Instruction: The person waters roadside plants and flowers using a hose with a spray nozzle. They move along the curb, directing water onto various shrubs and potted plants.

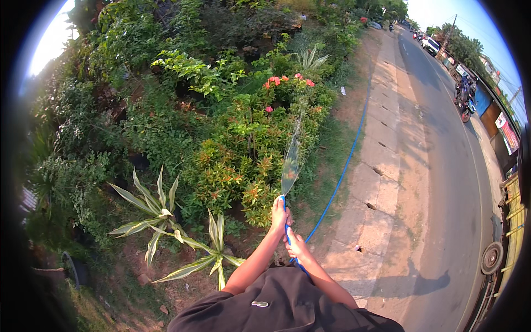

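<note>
My left hand [280,213] grips a blue garden hose close to its mouth, with the thumb over the opening. Just behind it, my right hand [297,245] holds the same hose lower down, near my body. A flat fan of water [291,164] sprays from the mouth and breaks into drops over a leafy shrub [249,145] with green and reddish leaves. Pink-red flowers [274,80] stand at the top of this shrub. From beside my right hand the blue hose [341,176] curves away along the grass edge.
Variegated long-leaved plants [161,216] grow at the left, near a dark pot [74,269]. A concrete slab walkway [375,195] with holes borders the road [448,166]. Motorcycles [465,97] and a white vehicle [430,45] stand across it; a yellow truck side [513,224] shows at right.
</note>
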`<action>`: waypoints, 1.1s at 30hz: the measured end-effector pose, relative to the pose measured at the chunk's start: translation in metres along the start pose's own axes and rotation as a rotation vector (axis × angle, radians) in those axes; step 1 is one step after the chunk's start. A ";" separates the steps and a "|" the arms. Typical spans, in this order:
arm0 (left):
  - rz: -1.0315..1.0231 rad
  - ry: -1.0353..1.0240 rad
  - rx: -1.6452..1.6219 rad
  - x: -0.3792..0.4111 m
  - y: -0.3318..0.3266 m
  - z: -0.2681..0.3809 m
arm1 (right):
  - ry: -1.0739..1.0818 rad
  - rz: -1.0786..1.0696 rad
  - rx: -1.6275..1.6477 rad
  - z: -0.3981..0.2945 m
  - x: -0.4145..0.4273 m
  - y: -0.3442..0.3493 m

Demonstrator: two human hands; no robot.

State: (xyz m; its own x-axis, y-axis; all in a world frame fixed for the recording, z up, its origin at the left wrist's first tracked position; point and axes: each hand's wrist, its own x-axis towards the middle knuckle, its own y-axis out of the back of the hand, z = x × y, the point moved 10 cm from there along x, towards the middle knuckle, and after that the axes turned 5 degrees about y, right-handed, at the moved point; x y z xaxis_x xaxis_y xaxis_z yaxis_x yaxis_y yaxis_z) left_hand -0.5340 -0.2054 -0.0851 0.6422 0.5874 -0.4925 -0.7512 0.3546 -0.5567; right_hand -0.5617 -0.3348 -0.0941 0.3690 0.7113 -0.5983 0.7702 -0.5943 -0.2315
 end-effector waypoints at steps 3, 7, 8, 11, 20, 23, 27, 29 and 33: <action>0.002 -0.011 -0.014 -0.002 0.001 0.001 | -0.001 0.003 -0.003 0.004 0.000 0.001; 0.015 0.010 -0.004 -0.006 0.002 0.000 | 0.004 0.007 0.007 0.005 -0.002 -0.001; 0.014 0.014 -0.006 -0.005 0.002 0.000 | 0.002 0.012 0.003 0.005 -0.003 -0.002; 0.010 0.021 -0.007 -0.004 0.004 -0.002 | 0.004 0.014 0.001 0.006 -0.002 -0.002; -0.024 0.015 0.002 -0.006 0.011 0.004 | 0.021 -0.015 0.023 0.006 -0.002 -0.016; -0.021 0.012 -0.012 -0.004 0.017 0.006 | 0.018 -0.017 0.016 0.005 -0.002 -0.021; -0.015 0.021 -0.027 -0.004 0.024 0.010 | 0.018 -0.024 0.036 0.010 0.004 -0.028; -0.014 0.029 -0.041 -0.002 0.029 0.012 | 0.010 -0.023 0.024 0.011 0.006 -0.032; -0.020 0.039 -0.057 -0.002 0.036 0.018 | 0.004 -0.019 0.024 0.010 0.008 -0.042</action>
State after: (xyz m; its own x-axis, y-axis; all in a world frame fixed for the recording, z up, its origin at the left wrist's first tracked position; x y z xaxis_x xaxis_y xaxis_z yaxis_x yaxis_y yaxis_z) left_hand -0.5648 -0.1802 -0.0922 0.6629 0.5519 -0.5059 -0.7292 0.3230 -0.6033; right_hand -0.5961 -0.3077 -0.0972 0.3566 0.7240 -0.5905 0.7642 -0.5896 -0.2614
